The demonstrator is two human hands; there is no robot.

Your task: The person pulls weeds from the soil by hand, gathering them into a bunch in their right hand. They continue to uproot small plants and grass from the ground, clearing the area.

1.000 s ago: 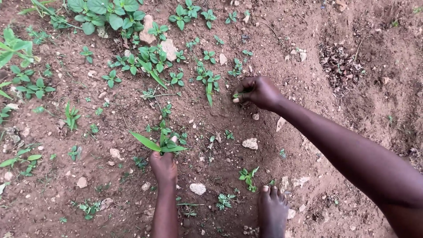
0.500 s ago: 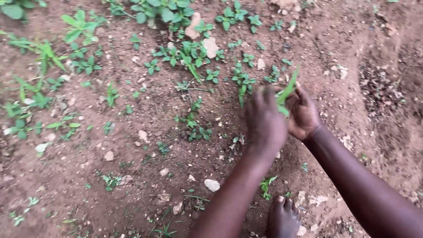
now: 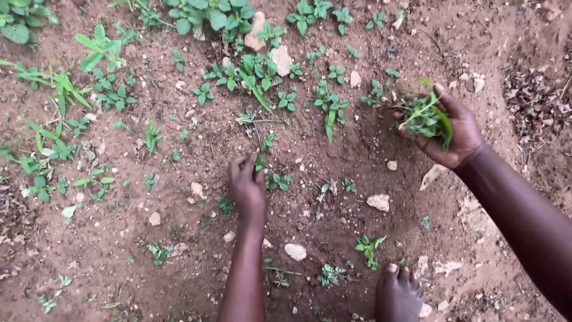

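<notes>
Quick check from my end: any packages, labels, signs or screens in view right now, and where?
None in view. Only bare reddish soil with small green weeds and pale stones, the left hand at a seedling, the right hand holding a bunch of pulled weeds, and a bare foot at the bottom edge.

Around the pale stone [image 3: 296, 251] lying on the red-brown soil [image 3: 149, 250], just below the middle of my view, everything else spreads out. My bare foot [image 3: 398, 294] rests to its right and a little lower. Another light stone [image 3: 379, 202] sits up and right of it. Far above it, two larger stones [image 3: 281, 59] lie among broad-leaved weeds [image 3: 217, 16]. Dry plant litter [image 3: 536, 101] darkens the ground far to its upper right.
</notes>
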